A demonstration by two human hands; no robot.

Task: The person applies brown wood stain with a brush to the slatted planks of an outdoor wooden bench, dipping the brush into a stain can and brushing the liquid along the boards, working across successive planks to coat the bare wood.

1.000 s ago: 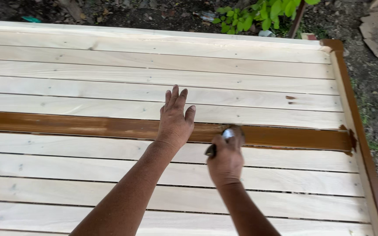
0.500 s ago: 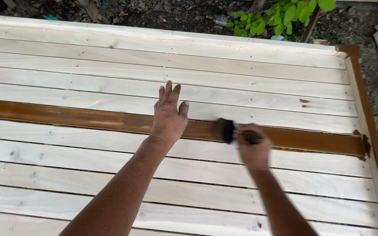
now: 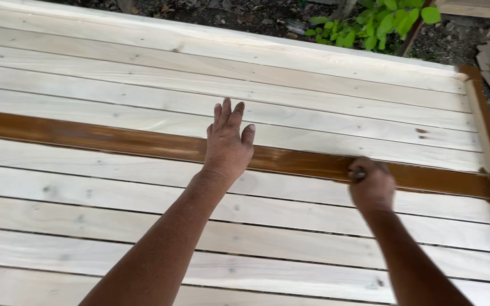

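Staining in progress — one brown-coated board (image 3: 114, 139) crosses a panel of pale planks (image 3: 199, 73). The left hand (image 3: 228, 144) lies flat, fingers spread and released, braced at the upper edge of the stained strip. The right hand (image 3: 372, 184) is clenched over the strip near its right end; the brush it appears to grip is almost wholly hidden. By the look of it, the next stroke calls for a steady pull along the grain, kept off neighbouring planks. Count: two hands, one stained board, one brown side rail (image 3: 486, 113), about ten bare planks.
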